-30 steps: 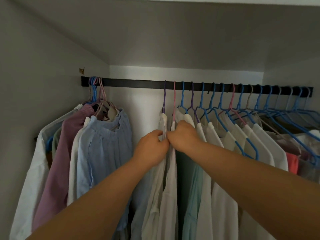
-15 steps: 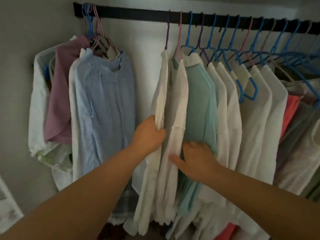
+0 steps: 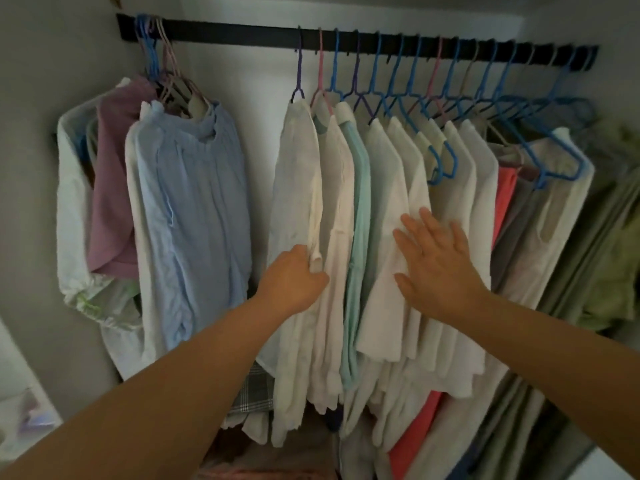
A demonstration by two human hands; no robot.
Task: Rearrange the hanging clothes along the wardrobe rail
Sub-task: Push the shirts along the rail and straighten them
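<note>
A black rail [image 3: 242,32] runs across the top of the wardrobe. Bunched at its left end hang a light blue garment [image 3: 197,216], a mauve one [image 3: 110,202] and a white one [image 3: 69,209]. After a gap comes a long row of mostly white shirts on blue, pink and purple hangers. My left hand [image 3: 294,282] grips the edge of the leftmost cream shirt [image 3: 294,188] of that row. My right hand [image 3: 436,261] lies flat, fingers spread, on a white shirt [image 3: 391,202] further right, beside a mint green shirt [image 3: 360,209].
A coral garment [image 3: 504,199] and olive green clothes [image 3: 609,237] hang at the right end. The grey wardrobe wall [image 3: 27,168] stands close on the left. A checked cloth [image 3: 254,393] and other piled fabric lie below the shirts.
Both hands dropped from the hanger necks to the shirts' middles. My right hand then slid right, from the mint shirt onto the white shirts. The view tilted down.
</note>
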